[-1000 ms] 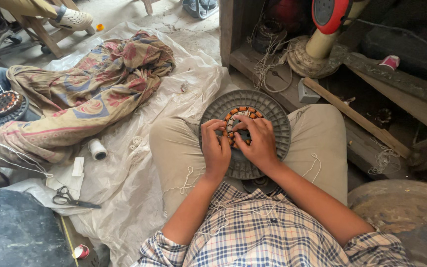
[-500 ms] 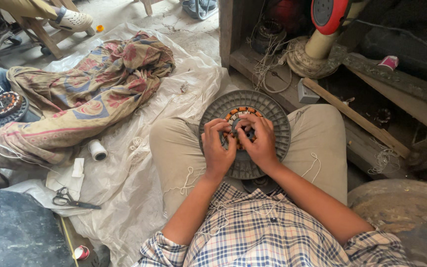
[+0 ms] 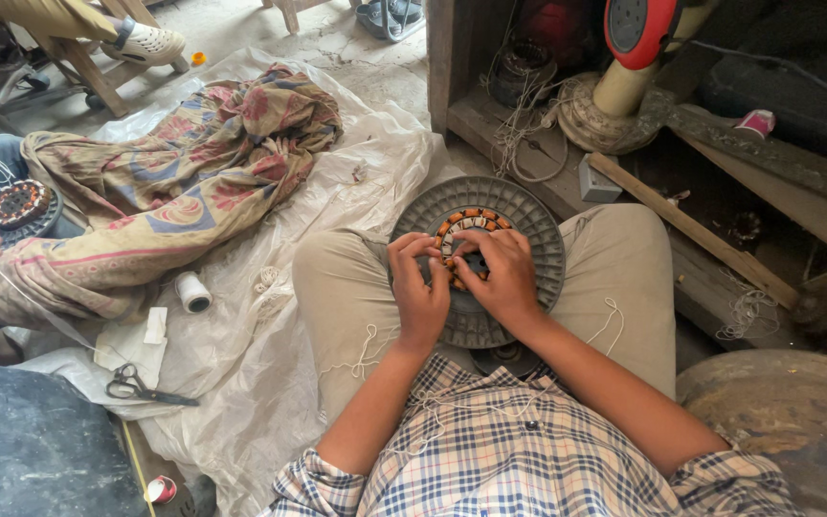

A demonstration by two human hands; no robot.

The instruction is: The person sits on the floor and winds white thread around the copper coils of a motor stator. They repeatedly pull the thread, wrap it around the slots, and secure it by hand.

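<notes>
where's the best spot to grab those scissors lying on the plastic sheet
Probably by the two dark finger loops of the scissors, coming straight down from above. They lie flat on the plastic sheet, loops at the left end and the closed blades pointing right, so the loops give the safest hold. The white thread spool sits apart, further up the sheet, and leaves that end free.

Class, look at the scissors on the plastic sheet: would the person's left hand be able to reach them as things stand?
Probably yes. The left hand rests on the grey disc in the lap; the scissors lie on that side, on the plastic sheet, with nothing between.
</notes>
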